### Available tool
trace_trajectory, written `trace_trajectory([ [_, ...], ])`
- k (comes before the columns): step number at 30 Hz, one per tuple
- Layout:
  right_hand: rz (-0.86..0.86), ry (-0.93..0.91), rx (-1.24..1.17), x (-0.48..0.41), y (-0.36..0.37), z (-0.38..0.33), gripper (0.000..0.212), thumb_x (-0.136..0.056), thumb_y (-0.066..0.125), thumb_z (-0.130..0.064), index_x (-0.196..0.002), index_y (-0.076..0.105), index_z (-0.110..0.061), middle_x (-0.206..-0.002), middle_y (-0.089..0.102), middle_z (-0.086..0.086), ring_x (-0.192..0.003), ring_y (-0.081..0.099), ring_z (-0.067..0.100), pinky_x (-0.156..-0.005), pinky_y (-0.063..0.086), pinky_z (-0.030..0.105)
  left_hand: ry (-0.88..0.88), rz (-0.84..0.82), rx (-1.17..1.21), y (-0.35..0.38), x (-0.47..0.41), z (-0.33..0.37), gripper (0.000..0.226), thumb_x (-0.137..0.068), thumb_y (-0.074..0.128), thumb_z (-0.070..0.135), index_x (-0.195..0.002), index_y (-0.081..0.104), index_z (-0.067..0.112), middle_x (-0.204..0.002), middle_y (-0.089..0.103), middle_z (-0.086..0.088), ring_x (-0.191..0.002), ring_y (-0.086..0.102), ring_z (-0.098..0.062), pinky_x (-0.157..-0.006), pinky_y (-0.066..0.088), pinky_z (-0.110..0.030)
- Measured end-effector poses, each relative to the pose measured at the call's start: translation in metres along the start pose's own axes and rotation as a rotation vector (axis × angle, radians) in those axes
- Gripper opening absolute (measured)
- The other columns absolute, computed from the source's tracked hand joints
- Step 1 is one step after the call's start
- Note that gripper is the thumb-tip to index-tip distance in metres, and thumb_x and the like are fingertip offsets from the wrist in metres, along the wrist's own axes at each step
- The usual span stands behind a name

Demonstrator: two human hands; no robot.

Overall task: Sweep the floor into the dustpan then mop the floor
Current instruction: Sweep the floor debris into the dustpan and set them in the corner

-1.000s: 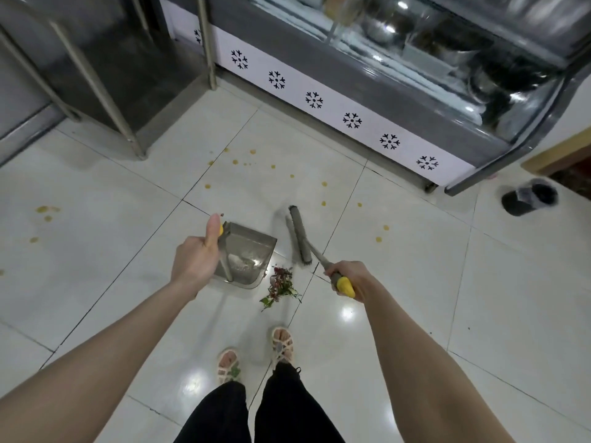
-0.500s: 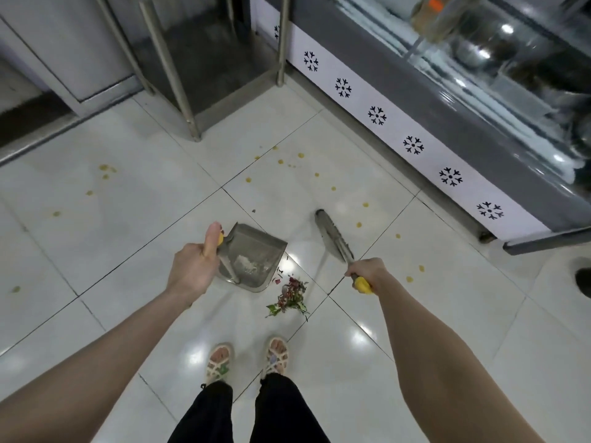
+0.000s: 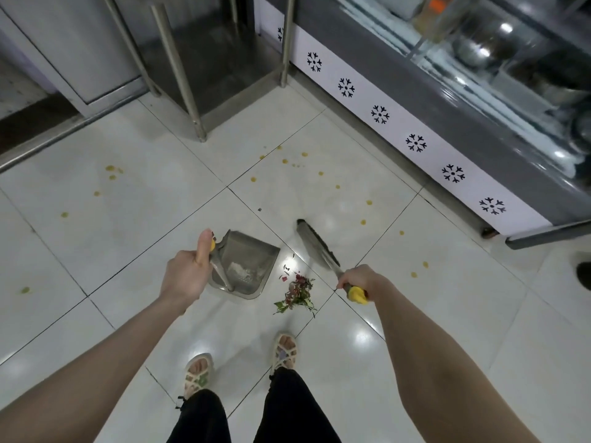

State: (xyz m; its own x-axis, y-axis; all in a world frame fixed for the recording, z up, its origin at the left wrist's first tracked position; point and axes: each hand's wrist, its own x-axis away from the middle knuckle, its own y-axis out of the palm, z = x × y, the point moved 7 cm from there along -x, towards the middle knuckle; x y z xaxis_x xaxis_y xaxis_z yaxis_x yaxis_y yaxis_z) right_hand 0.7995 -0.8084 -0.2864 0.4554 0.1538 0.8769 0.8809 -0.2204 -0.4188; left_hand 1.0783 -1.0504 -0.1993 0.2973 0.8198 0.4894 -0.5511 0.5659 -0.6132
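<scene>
My left hand (image 3: 187, 276) grips the yellow-tipped handle of a grey dustpan (image 3: 248, 262) that stands on the white tiled floor (image 3: 128, 238), with pale dust inside it. My right hand (image 3: 359, 279) grips the yellow handle of a grey broom (image 3: 315, 243), whose head lies on the floor to the right of the pan. A small heap of red and green plant scraps (image 3: 297, 294) lies between the pan's mouth and the broom, just ahead of my sandalled feet (image 3: 284, 350). Yellow spots (image 3: 319, 173) are scattered over the tiles.
A display freezer (image 3: 415, 100) with snowflake marks runs along the right. Metal table legs (image 3: 180, 71) and a steel cabinet (image 3: 80, 59) stand at the back left. A dark object (image 3: 584, 274) sits at the right edge.
My view has swung left and moved closer to the freezer. The broom head has turned to a slant and drawn nearer the scraps; the dustpan and both grips stay as they were.
</scene>
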Motion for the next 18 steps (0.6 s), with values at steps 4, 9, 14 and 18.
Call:
trace_trajectory([
  [4,-0.012,-0.014,0.030,0.027,0.048,0.009,0.018,-0.075,0.072,-0.010,-0.068,0.056,-0.006,-0.069,0.057,0.008,-0.062,0.056,0.021,-0.058,0.046,0.026,0.043,-0.050,-0.022,-0.021,0.004,-0.020,0.081,-0.085,0.018,0.076,-0.049,0.044,0.009,-0.050,0.048,-0.006,-0.047,0.048,-0.027,-0.053,0.048,-0.034],
  [9,0.008,-0.024,0.060,0.068,0.114,0.025,0.017,-0.076,0.071,-0.013,-0.067,0.057,-0.008,-0.072,0.059,0.006,-0.064,0.055,0.018,-0.060,0.045,0.024,0.100,-0.117,-0.053,-0.052,0.014,-0.056,0.081,-0.084,0.019,0.078,-0.049,0.045,0.010,-0.050,0.049,-0.006,-0.048,0.049,-0.026,-0.056,0.050,-0.036],
  [14,0.083,-0.027,-0.032,0.113,0.142,0.050,0.016,-0.075,0.070,-0.010,-0.063,0.060,-0.008,-0.061,0.055,0.004,-0.057,0.051,0.016,-0.062,0.046,0.026,0.153,-0.155,-0.075,-0.072,0.023,-0.085,0.084,-0.084,0.020,0.078,-0.054,0.054,0.007,-0.056,0.057,-0.008,-0.054,0.055,-0.028,-0.060,0.052,-0.037],
  [18,0.126,0.028,-0.311,0.148,0.155,0.085,0.009,-0.072,0.067,-0.001,-0.064,0.062,-0.002,-0.053,0.052,0.006,-0.047,0.045,0.021,-0.051,0.042,0.027,0.185,-0.186,-0.107,-0.075,0.034,-0.097,0.090,-0.082,0.018,0.080,-0.056,0.058,0.004,-0.058,0.060,-0.011,-0.063,0.059,-0.031,-0.066,0.053,-0.041],
])
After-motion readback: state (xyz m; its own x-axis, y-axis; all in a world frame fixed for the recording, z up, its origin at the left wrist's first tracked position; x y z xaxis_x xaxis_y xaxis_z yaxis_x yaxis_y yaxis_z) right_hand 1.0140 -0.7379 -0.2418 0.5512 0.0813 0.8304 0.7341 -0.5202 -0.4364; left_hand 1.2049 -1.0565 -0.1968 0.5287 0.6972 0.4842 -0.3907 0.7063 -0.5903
